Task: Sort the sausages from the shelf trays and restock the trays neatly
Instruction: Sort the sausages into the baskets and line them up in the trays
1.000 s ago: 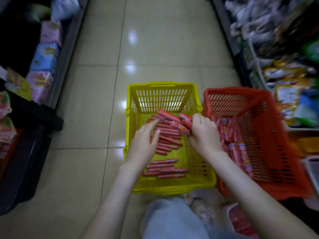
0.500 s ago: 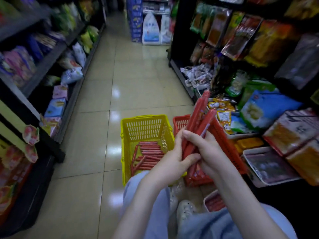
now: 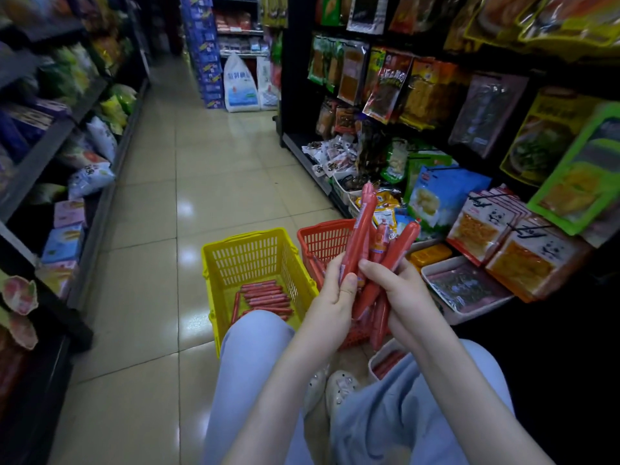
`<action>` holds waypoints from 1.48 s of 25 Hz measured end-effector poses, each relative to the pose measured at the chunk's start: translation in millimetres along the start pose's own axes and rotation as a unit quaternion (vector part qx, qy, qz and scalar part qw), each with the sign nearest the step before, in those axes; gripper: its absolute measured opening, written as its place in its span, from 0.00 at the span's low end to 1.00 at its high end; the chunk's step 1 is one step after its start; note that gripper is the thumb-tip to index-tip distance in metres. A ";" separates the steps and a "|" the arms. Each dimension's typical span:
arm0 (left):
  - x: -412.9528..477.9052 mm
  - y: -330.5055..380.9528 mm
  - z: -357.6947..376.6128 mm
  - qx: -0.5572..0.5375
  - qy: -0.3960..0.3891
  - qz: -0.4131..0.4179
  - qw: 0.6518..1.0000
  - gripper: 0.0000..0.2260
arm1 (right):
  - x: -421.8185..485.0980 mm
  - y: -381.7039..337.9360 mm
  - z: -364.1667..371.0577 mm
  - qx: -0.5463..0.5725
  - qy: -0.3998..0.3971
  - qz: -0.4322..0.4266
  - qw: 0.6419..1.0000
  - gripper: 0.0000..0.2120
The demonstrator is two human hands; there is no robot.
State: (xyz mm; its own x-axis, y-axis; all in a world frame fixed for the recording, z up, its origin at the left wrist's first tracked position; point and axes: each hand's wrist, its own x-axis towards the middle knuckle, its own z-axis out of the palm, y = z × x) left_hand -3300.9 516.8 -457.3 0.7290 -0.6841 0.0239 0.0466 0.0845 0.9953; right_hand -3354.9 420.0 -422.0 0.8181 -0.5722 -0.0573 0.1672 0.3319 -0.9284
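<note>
Fingers (image 3: 375, 268) curled tight on both sides: left hand (image 3: 330, 307) and right hand (image 3: 399, 293) each wrap the lower part of a bundle of red sausages (image 3: 364, 243), held up in front of the red basket (image 3: 322, 243). Long axes run close to upright, the tops fanning out, pointing away from the person and leaning toward the right-hand shelf (image 3: 302, 152); lower ends poke out beneath the palms. Tallest stick stands at the left of the bunch, with the left thumb (image 3: 349, 285) pressed across it. Down on the floor (image 3: 151, 263), the yellow basket (image 3: 255, 260) sits just left of the red one. Loose sausages (image 3: 265, 297) lie flat in its bottom, mostly side by side with long axes left to right, one lying front to back by the left wall. Near the shoes (image 3: 339, 387), a pale tray (image 3: 385, 362) holds a few more.
</note>
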 end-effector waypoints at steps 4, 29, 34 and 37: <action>3.5 3.9 -4.2 0.033 0.042 0.013 0.998 0.11 | -8.4 8.5 -8.5 -0.032 -0.016 -0.004 0.999 0.14; 7.7 -14.6 -6.1 -0.001 0.027 -0.003 1.000 0.10 | -2.6 22.9 -10.1 -0.048 0.014 0.001 0.999 0.07; 9.2 -16.0 -13.4 0.088 0.020 -0.010 0.996 0.11 | -0.7 22.9 -17.2 -0.012 0.012 0.014 1.000 0.07; 8.9 -17.4 -19.4 0.057 0.001 -0.035 0.998 0.08 | 7.5 12.7 -25.3 0.062 0.058 0.020 0.996 0.11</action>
State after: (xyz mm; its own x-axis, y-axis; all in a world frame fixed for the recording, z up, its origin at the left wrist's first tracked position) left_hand -3282.0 523.3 -476.2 0.7284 -0.6835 -0.0467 0.0197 -0.0472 0.9987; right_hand -3360.6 400.9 -443.6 0.7573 -0.6374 -0.1421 0.2079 0.4416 -0.8728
